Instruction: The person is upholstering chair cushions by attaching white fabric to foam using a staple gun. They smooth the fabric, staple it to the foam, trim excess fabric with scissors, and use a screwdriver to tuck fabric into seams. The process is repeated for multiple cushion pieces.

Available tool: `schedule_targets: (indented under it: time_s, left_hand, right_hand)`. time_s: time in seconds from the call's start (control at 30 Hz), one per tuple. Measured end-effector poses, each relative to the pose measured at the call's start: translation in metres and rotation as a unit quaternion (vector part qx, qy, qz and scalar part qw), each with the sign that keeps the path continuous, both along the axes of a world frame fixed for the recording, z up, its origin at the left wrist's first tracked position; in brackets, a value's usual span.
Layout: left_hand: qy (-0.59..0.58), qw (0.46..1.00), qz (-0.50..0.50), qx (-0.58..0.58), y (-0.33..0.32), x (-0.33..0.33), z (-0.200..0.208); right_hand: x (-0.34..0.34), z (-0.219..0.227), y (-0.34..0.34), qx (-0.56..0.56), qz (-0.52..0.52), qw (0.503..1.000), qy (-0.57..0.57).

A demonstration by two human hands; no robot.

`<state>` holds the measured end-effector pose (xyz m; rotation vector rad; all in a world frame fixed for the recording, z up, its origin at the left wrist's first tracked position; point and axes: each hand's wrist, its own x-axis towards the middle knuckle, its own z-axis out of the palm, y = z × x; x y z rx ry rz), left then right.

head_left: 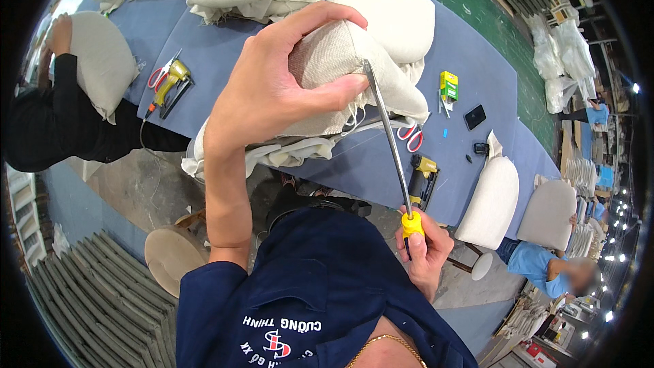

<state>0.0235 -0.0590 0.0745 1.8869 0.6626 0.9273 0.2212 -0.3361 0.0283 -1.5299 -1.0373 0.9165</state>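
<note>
My left hand grips the corner of a beige fabric-covered seat cushion, thumb and fingers pinching it from both sides. Loose cloth and threads hang beneath that corner. In my right hand is a screwdriver with a yellow and black handle and a long metal shaft. Its tip touches the fabric at the cushion's corner, close to my left thumb. Behind my right hand, on the table, lies a yellow and black staple gun. Red-handled scissors rest beside the cushion, partly under its loose cloth.
On the blue table are a phone, a green and yellow box and more cushions. A second staple gun lies left. A person in black handles a cushion there; another in light blue is at right.
</note>
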Motion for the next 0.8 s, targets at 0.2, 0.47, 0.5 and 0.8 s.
schedule_targets:
  time_s: [0.2, 0.47, 0.5, 0.8]
  left_hand:
    - [-0.012, 1.0, -0.001, -0.001, -0.002, 0.002, 0.001]
    - [-0.01, 1.0, -0.003, 0.006, -0.003, 0.005, 0.0]
    - [-0.013, 1.0, -0.003, 0.004, -0.003, 0.006, 0.0]
    - [-0.003, 1.0, 0.0, -0.004, -0.007, 0.012, 0.003]
  right_hand:
    - [0.003, -0.002, -0.005, 0.018, -0.004, 1.0, -0.023]
    - [0.002, 0.002, -0.009, -0.001, 0.001, 1.0, 0.007]
    - [0.002, 0.002, -0.01, -0.004, 0.002, 1.0, 0.012]
    - [0.0, -0.002, -0.016, -0.005, -0.002, 0.999, 0.043]
